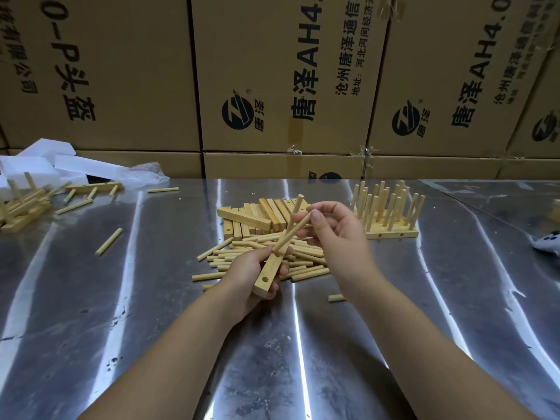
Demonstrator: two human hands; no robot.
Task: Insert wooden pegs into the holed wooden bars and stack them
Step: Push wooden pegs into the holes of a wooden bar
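Nearest, two bare forearms are reaching over the shiny metal table [303, 359]. The left hand [248, 277] is gripping a holed wooden bar [268, 275], fingers curled round its middle. The bar's near end is sticking out past the palm with an open hole showing, and one peg [295, 209] is standing out of its far end, leaning away to the right. Just beyond, the right hand [336, 228] is pinching a second peg [298, 228] between thumb and fingertips. Its lower end is slanting down toward the bar beside the first; whether it is seated in a hole I cannot tell. Under and behind both hands a heap of loose pegs [306, 272] is lying on the table, with a pile of plain bars [251, 218] touching its far side. To the right, pegged bars [391, 233] are sitting side by side, pegs upright. Farthest back, cardboard boxes [121, 71] are standing closed, their contents hidden.
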